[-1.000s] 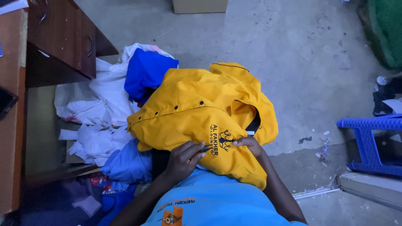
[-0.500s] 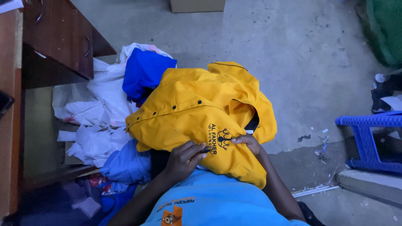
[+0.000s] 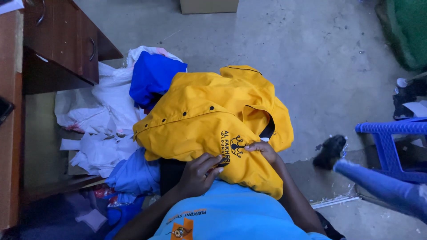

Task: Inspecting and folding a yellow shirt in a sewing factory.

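I am pinching the yellow jacket near its dark emblem with my left hand and right hand, both grips clamped, keeping the cloth taut on my lap.

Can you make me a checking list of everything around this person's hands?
Surface: grey concrete floor, dusty, with small scraps.
Job's things: bright yellow fabric jacket with dark snap buttons, bunched on the lap.
Clutter: white cloth pile, royal blue cloth, light blue cloth.
Hands: left hand and right hand both rest on the jacket's printed patch.
Cables: nothing seen.
Surroundings: brown wooden desk, blue plastic stool, cardboard box.
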